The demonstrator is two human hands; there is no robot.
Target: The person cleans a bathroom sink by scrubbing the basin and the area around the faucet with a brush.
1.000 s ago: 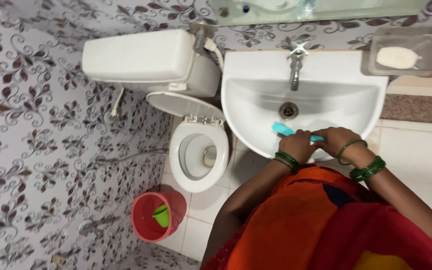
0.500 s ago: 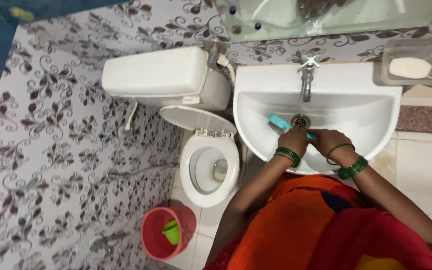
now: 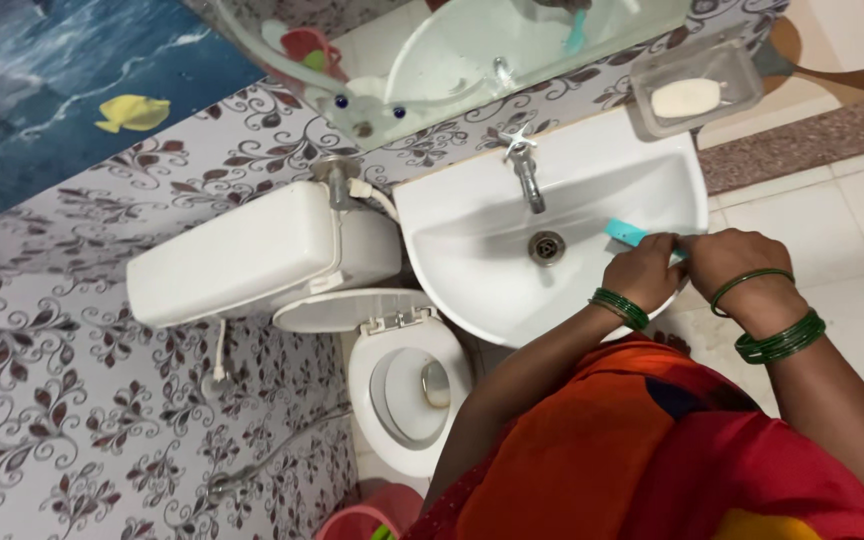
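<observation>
A person in an orange and red garment stands at a white wall-mounted basin (image 3: 472,280), seen from above. Both hands meet at the basin's front right rim. The left hand (image 3: 642,272), with green bangles at the wrist, has its fingers curled closed around a turquoise brush (image 3: 629,234), whose broad end sticks out past the knuckles over the bowl, near the drain (image 3: 547,247). The right hand (image 3: 737,258), also wearing green bangles, sits just beside the left, touching it; its fingers are bent inward toward the brush's other end, but that end is hidden between the hands, so whether they actually pinch it cannot be told.

A metal tap (image 3: 525,173) stands at the back of the basin, pointing down toward the drain. A clear soap dish (image 3: 694,72) holding a pale bar of soap (image 3: 685,97) is fixed to the wall beside the basin's far corner. A mirror (image 3: 452,50) hangs above. To the basin's left stands a white toilet (image 3: 407,385) with its lid raised against the cistern (image 3: 252,250). The wall is tiled in a grey and maroon floral pattern. The rim of a pink bucket (image 3: 367,522) shows at the bottom edge.
</observation>
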